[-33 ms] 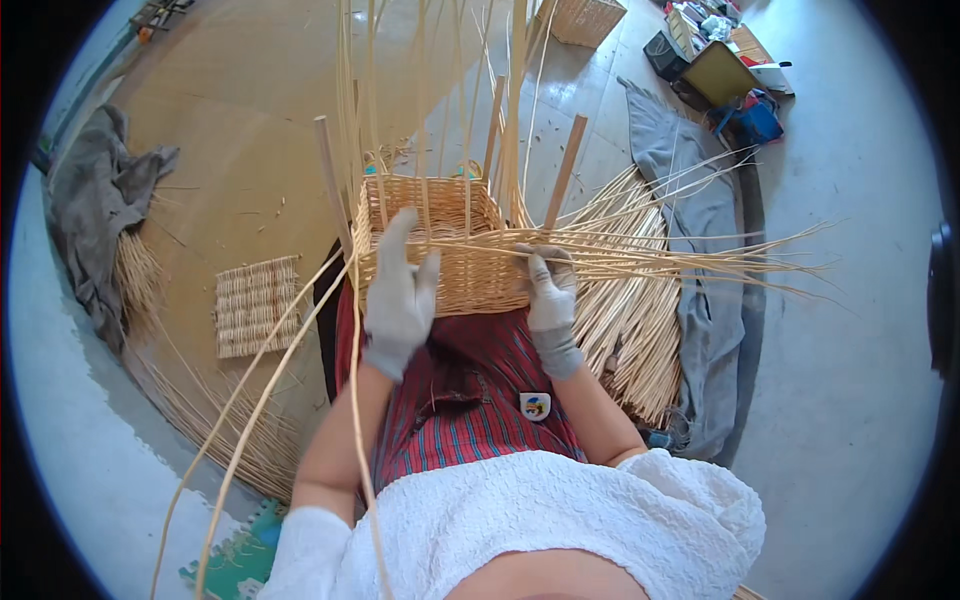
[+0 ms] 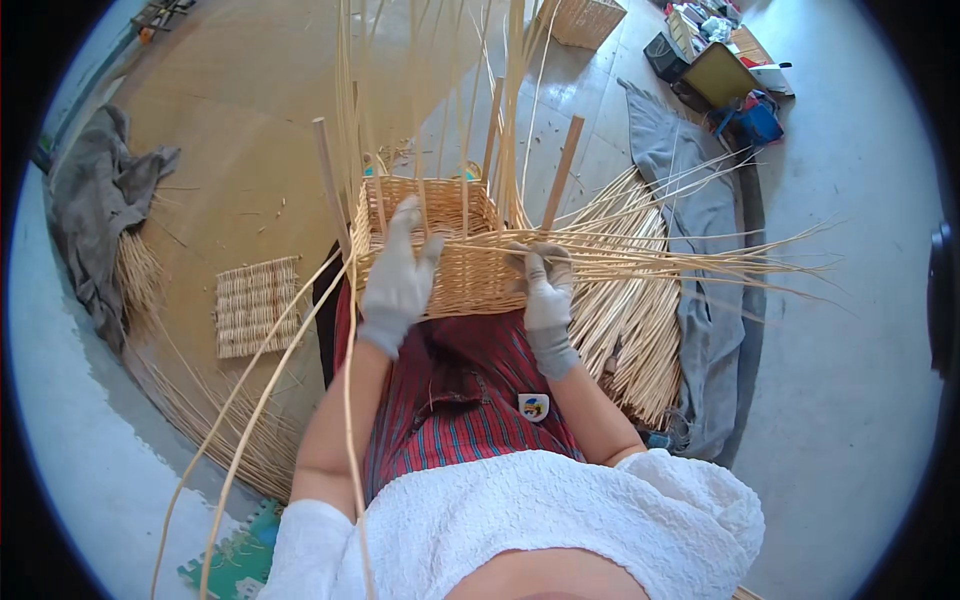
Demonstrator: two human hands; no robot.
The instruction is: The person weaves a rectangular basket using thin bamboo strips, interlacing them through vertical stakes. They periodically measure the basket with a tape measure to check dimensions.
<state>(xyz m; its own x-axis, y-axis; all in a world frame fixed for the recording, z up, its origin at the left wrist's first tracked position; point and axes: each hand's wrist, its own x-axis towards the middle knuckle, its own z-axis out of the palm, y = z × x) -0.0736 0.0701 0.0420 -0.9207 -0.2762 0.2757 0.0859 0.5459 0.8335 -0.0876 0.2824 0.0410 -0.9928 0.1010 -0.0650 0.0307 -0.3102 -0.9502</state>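
Observation:
A rectangular wicker basket (image 2: 465, 285) rests at my lap, with tall upright canes (image 2: 420, 110) rising from its walls and wooden stakes (image 2: 563, 172) at its corners. My left hand (image 2: 398, 278), in a pale work glove, lies against the near wall at the left. Its fingers stretch up over the rim, thumb apart. At the near right corner, my right hand (image 2: 547, 295), also gloved, has thumb and fingers closed on the wicker strands (image 2: 650, 255) that fan out to the right. Other long strands (image 2: 262, 405) trail from the near left corner past my left arm.
A bundle of loose canes (image 2: 635, 330) lies on grey cloth (image 2: 700, 290) at the right. On the left are a flat woven panel (image 2: 257, 307), a crumpled grey cloth (image 2: 105, 195) and more canes (image 2: 220, 420). Boxes and odds and ends (image 2: 720, 75) stand far right.
My left hand has moved slightly up along the near wall. My right hand has shifted a little to the left, still at the strands. One trailing strand has swung left.

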